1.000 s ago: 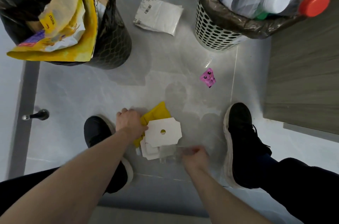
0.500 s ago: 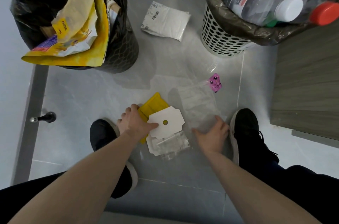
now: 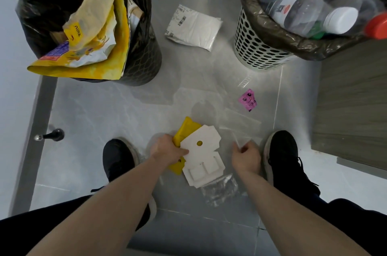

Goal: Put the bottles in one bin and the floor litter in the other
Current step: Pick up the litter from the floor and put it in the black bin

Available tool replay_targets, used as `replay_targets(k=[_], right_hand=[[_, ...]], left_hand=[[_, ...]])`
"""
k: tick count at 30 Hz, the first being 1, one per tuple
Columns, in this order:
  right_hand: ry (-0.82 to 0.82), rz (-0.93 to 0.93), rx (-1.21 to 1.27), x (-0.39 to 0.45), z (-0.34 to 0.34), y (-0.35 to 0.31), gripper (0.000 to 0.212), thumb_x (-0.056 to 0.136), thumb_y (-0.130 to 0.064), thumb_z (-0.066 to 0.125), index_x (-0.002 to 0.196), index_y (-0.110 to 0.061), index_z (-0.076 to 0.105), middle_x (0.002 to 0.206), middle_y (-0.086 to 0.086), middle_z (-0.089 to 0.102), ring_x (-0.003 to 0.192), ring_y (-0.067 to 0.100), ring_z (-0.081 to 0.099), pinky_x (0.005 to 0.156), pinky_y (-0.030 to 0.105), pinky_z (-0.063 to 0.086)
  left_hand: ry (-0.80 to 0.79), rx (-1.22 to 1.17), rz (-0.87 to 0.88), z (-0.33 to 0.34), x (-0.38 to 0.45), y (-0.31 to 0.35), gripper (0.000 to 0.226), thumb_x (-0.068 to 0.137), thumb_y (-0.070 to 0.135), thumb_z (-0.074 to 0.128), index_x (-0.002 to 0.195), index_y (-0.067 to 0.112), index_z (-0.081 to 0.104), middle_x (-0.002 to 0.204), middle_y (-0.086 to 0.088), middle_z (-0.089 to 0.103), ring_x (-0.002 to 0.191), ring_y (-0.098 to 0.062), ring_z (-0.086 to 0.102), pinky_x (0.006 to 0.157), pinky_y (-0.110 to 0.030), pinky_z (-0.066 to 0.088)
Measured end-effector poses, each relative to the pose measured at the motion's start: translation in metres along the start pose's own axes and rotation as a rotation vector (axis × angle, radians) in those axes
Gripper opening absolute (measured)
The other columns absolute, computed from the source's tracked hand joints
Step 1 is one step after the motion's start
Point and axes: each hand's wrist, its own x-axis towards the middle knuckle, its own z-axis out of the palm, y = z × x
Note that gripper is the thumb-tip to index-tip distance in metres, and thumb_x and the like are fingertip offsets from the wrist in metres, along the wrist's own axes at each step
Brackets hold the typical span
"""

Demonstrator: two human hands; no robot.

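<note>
White card (image 3: 202, 146) and yellow wrapper (image 3: 184, 133) are gripped above the floor by the left hand (image 3: 167, 148); clear film (image 3: 236, 132) is pinched by the right hand (image 3: 246, 156). Being probably light, limp and slippery, film is best gathered at an edge.

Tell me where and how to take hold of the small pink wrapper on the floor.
Pinch the pink wrapper from above at its raised upper corner, probably with the right hand, which is nearer. It lies nearly flat on the tile and tilted like a diamond, so no side offers a thick edge; a fingertip pinch on a corner should lift it. The white perforated bin stands beyond it, so approach from the near side.
</note>
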Motion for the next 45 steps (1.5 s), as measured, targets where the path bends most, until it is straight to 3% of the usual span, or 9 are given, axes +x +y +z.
replay_targets(k=[3, 7, 13, 22, 29, 34, 38, 43, 45], right_hand=[[0.112, -0.084, 0.204, -0.027, -0.01, 0.015, 0.022, 0.094, -0.037, 0.066, 0.086, -0.017, 0.06, 0.085, 0.005, 0.064, 0.078, 0.024, 0.062, 0.071, 0.032, 0.043], [0.028, -0.153, 0.051, -0.059, -0.007, 0.046, 0.03, 0.091, -0.036, 0.07, 0.071, -0.017, 0.058, 0.091, 0.006, 0.056, 0.069, 0.012, 0.052, 0.073, 0.03, 0.04], [-0.126, -0.011, -0.3, -0.078, 0.015, 0.076, 0.019, 0.082, -0.039, 0.077, 0.09, -0.022, 0.075, 0.126, 0.004, 0.046, 0.112, 0.028, 0.054, 0.082, 0.027, 0.039], [-0.013, -0.046, -0.08, -0.028, -0.006, 0.05, 0.023, 0.074, -0.015, 0.08, 0.063, -0.024, 0.062, 0.082, 0.005, 0.067, 0.069, 0.023, 0.061, 0.065, 0.032, 0.051], [0.172, -0.245, 0.067, 0.055, -0.041, -0.051, 0.033, 0.077, -0.005, 0.073, 0.109, -0.011, 0.065, 0.119, 0.008, 0.059, 0.088, 0.029, 0.063, 0.079, 0.025, 0.043], [0.089, -0.325, -0.073, 0.084, -0.044, -0.068, 0.064, 0.078, -0.005, 0.074, 0.137, -0.014, 0.051, 0.141, 0.008, 0.041, 0.111, 0.03, 0.059, 0.091, 0.031, 0.049], [0.052, -0.32, -0.054, 0.097, -0.034, -0.067, 0.053, 0.075, -0.007, 0.072, 0.123, -0.022, 0.054, 0.117, 0.003, 0.063, 0.097, 0.028, 0.066, 0.086, 0.044, 0.057], [0.0, -0.294, -0.189, 0.102, -0.031, -0.056, 0.004, 0.083, -0.016, 0.067, 0.084, -0.015, 0.064, 0.084, 0.007, 0.068, 0.075, 0.027, 0.064, 0.067, 0.032, 0.048], [-0.003, -0.286, -0.146, 0.098, -0.032, -0.051, 0.011, 0.084, -0.02, 0.065, 0.076, -0.013, 0.062, 0.083, 0.012, 0.067, 0.071, 0.028, 0.064, 0.065, 0.031, 0.048]], left_hand=[[0.058, -0.097, 0.012, -0.028, 0.008, 0.004, 0.051, 0.069, 0.053, 0.086, 0.097, 0.017, 0.063, 0.097, -0.002, 0.065, 0.089, -0.023, 0.065, 0.079, -0.037, 0.059], [0.176, -0.135, 0.065, -0.063, 0.011, 0.014, 0.042, 0.073, 0.05, 0.085, 0.083, 0.02, 0.056, 0.095, -0.005, 0.063, 0.083, -0.023, 0.059, 0.069, -0.033, 0.048], [0.32, 0.016, 0.28, -0.093, 0.017, 0.036, 0.035, 0.077, 0.043, 0.081, 0.098, 0.019, 0.07, 0.109, -0.002, 0.062, 0.096, -0.026, 0.063, 0.077, -0.032, 0.049], [0.397, 0.358, 0.564, -0.139, 0.065, 0.099, 0.028, 0.085, 0.038, 0.075, 0.109, 0.024, 0.076, 0.147, 0.0, 0.045, 0.132, -0.025, 0.044, 0.107, -0.034, 0.041], [0.432, 0.526, 0.575, -0.157, 0.107, 0.17, 0.049, 0.081, 0.039, 0.079, 0.128, 0.029, 0.068, 0.162, -0.008, 0.026, 0.145, -0.032, 0.028, 0.115, -0.042, 0.032], [0.407, 0.55, 0.541, -0.152, 0.138, 0.193, 0.031, 0.084, 0.032, 0.079, 0.112, 0.019, 0.074, 0.168, -0.007, 0.006, 0.153, -0.038, 0.01, 0.124, -0.048, 0.021], [0.354, 0.578, 0.558, -0.151, 0.15, 0.197, 0.034, 0.083, 0.035, 0.08, 0.11, 0.016, 0.073, 0.164, -0.005, 0.018, 0.145, -0.038, 0.027, 0.118, -0.048, 0.03], [0.413, 0.618, 0.547, -0.138, 0.138, 0.189, 0.04, 0.088, 0.036, 0.073, 0.122, 0.016, 0.068, 0.147, -0.005, 0.042, 0.127, -0.033, 0.045, 0.103, -0.044, 0.042], [0.437, 0.65, 0.542, -0.129, 0.129, 0.182, 0.042, 0.09, 0.036, 0.07, 0.126, 0.015, 0.066, 0.136, -0.006, 0.051, 0.124, -0.032, 0.048, 0.101, -0.043, 0.041]])
